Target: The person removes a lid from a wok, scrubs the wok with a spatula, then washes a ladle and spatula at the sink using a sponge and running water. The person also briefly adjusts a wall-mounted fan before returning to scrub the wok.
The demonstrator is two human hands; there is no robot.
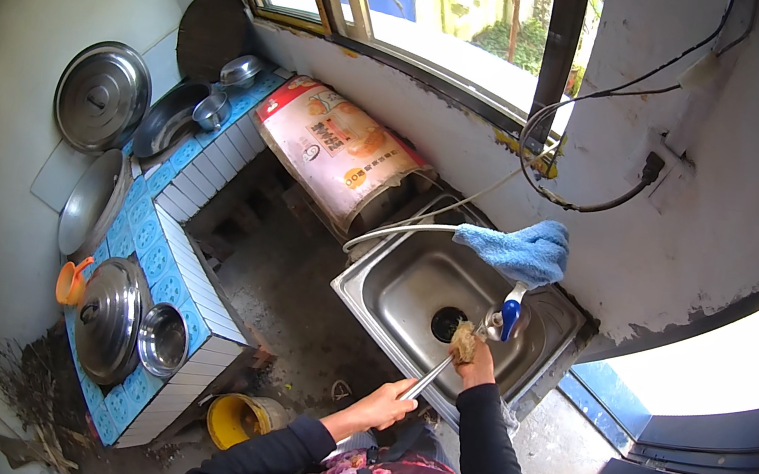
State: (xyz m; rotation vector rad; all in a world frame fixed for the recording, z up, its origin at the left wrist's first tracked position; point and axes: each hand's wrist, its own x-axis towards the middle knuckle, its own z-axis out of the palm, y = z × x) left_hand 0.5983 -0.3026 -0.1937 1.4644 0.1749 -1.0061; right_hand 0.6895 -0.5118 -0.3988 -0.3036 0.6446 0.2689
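My left hand (386, 406) is closed around the handle of a long metal utensil (428, 379), which slants up over the near rim of a stainless steel sink (411, 273). Over the basin, my right hand (476, 363) holds a tan scrubber (463, 342) against the utensil's far part. That part is mostly hidden by the scrubber and hand. A tap with a blue lever (509, 319) stands just beyond my right hand. A light blue cloth (522, 251) hangs over the tap's upper part, beside a white hose (404, 228). The round drain (448, 324) lies left of the scrubber.
A blue-tiled stove counter (156, 259) at left carries a lidded wok (110, 319), a metal bowl (163, 340) and an orange ladle (71, 282). A yellow bucket (238, 419) stands on the floor. A printed sheet (343, 143) covers something below the window. Cables hang on the wall.
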